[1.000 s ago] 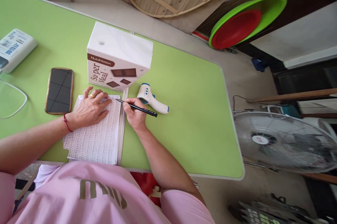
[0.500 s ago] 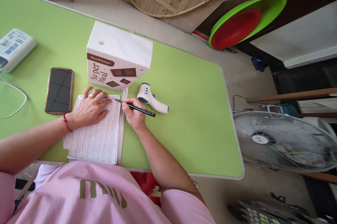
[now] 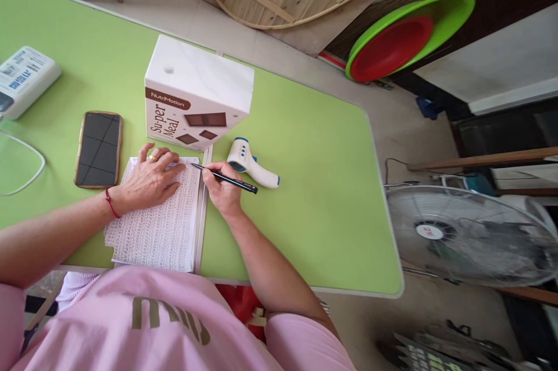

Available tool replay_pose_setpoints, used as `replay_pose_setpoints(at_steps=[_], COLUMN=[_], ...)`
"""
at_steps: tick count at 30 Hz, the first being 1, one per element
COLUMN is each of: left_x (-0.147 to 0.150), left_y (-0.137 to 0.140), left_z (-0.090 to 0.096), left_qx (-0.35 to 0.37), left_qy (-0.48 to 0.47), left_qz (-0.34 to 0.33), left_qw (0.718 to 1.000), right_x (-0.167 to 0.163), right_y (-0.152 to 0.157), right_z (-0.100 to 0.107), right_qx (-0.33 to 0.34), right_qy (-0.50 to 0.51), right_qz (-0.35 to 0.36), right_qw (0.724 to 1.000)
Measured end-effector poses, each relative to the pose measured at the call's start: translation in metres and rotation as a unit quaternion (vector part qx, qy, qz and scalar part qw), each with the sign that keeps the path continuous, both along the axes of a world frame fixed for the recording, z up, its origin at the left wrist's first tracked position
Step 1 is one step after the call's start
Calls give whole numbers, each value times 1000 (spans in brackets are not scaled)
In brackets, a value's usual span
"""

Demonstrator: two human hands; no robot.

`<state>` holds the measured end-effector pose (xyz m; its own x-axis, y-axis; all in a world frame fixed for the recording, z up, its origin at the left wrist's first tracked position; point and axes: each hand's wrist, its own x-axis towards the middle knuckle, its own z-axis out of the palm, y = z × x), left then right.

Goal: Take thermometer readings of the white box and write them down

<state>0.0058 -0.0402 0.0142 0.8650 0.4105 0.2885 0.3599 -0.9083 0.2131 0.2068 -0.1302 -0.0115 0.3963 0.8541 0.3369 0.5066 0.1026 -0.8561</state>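
Sheets of paper (image 3: pixel 161 231) covered in rows of handwriting lie on the green table at its near edge. My left hand (image 3: pixel 152 182) rests on the upper part of the paper, fingers spread, with a ring and a red cord at the wrist. A black pen (image 3: pixel 231 180) is pinched in my right hand (image 3: pixel 222 191), its tip at the paper's upper right. Just past the paper stands a white box (image 3: pixel 174 121) with brown print. Right of the pen, a white and blue infrared thermometer (image 3: pixel 253 164) lies on its side.
Left of the paper lies a phone (image 3: pixel 98 150) in a brown-edged case. Farther left is a white device (image 3: pixel 28 80) with a cable (image 3: pixel 37 153). Beyond the right edge of the table (image 3: pixel 331 214) stands a fan (image 3: pixel 471 234). Green and red basins (image 3: pixel 392 48) lean at the back.
The hands, the pen and the paper look almost the same as before. The fan's blades and head differ slightly.
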Motion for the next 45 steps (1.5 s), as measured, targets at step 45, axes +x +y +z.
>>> replay_pose_setpoints(at_steps=[45], left_x=[-8], left_y=[-34], left_z=[15], left_qx=[20], left_qy=[72], left_qz=[-44], left_qw=[996], right_x=[15], right_y=[-2], right_z=[4], right_qx=[68], right_qy=[-266], right_qz=[30], right_qw=[961])
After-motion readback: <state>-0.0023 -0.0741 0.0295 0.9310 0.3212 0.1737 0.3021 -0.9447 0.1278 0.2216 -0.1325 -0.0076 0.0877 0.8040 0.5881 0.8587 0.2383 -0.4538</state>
